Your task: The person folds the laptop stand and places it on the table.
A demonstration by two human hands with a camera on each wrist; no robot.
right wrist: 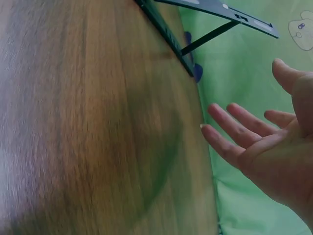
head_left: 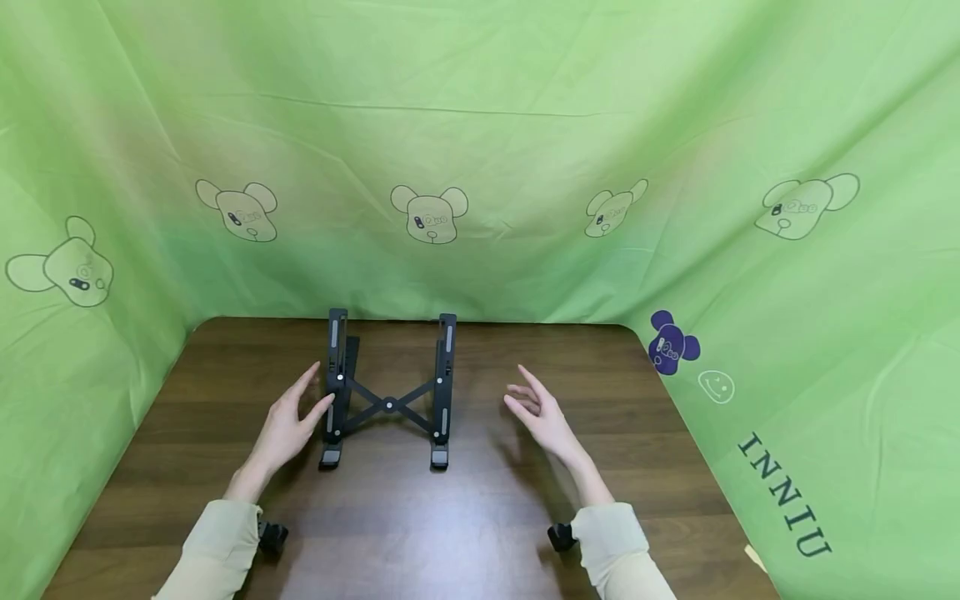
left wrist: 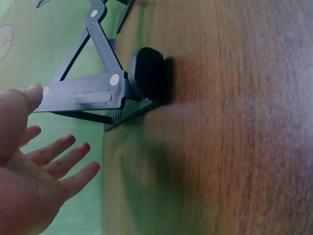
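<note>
A black folding laptop stand stands unfolded on the wooden table, its two side rails joined by an X-shaped brace. My left hand is at the stand's left rail, thumb and fingers spread apart; whether the thumb touches the rail I cannot tell. In the left wrist view the rail rises from a padded front foot. To the right of the stand, and apart from it, my right hand hovers over the table with relaxed fingers and holds nothing. The right wrist view shows the stand's other rail beyond that hand.
The brown wooden table meets a green curtain printed with bear heads along its back and sides. A black wrist strap mount sits at the left cuff, another black mount at the right cuff.
</note>
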